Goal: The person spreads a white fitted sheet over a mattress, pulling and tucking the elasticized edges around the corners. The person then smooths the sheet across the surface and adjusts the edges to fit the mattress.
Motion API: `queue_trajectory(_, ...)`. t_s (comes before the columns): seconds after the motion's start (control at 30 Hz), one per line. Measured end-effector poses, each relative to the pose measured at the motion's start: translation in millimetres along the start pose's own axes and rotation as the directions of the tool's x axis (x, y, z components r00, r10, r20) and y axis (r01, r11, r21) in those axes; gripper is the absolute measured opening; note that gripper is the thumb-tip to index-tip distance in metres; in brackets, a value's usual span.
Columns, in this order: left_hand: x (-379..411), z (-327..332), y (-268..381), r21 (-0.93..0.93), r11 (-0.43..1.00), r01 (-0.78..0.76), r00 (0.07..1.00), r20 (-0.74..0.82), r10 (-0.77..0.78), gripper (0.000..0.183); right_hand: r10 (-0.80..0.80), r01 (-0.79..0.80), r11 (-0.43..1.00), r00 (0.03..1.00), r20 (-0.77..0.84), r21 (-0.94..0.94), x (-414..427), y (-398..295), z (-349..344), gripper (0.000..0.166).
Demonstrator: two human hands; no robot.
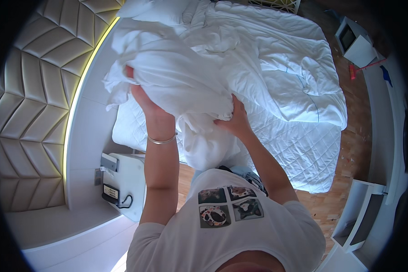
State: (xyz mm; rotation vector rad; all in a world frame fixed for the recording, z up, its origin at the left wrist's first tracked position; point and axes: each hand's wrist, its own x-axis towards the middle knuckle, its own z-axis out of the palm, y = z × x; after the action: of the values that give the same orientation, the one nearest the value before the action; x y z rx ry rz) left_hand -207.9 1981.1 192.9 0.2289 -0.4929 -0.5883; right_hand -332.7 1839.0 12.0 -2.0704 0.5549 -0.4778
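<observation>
A bunched white cloth (176, 74), perhaps a pillowcase or a sheet, is raised over the near left part of the bed. My left hand (144, 95) is at its left side, with the palm turned up and most of the fingers hidden by the fabric. At the cloth's right edge, my right hand (237, 119) grips a gathered part between thumb and fingers. Below the hands, more white fabric (207, 142) hangs down against my body. A rumpled white duvet (292, 78) covers the far part of the bed, and a quilted white mattress cover (302, 146) shows nearer to me.
White pillows (156, 12) lie by the padded headboard wall (37, 95). At the left, a bedside table (136, 190) bears a telephone (111, 193). A white open cabinet (357, 214) stands at the lower right. Another box-shaped unit (355, 44) and a red object (352, 71) are on the right.
</observation>
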Motion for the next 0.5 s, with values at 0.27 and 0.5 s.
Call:
queue_trajectory(0.27,16,-31,8,0.082,0.981,-0.178,0.969,-0.157,0.189,0.046,0.180,-0.135,0.953,0.973,-0.147,0.272,-9,93,-29,0.033)
queue_trajectory(0.5,5,-68,21,-0.025,0.980,-0.197,0.953,-0.240,0.186,0.051,0.296,0.091,0.885,0.647,-0.703,0.456,0,127,-129,0.043)
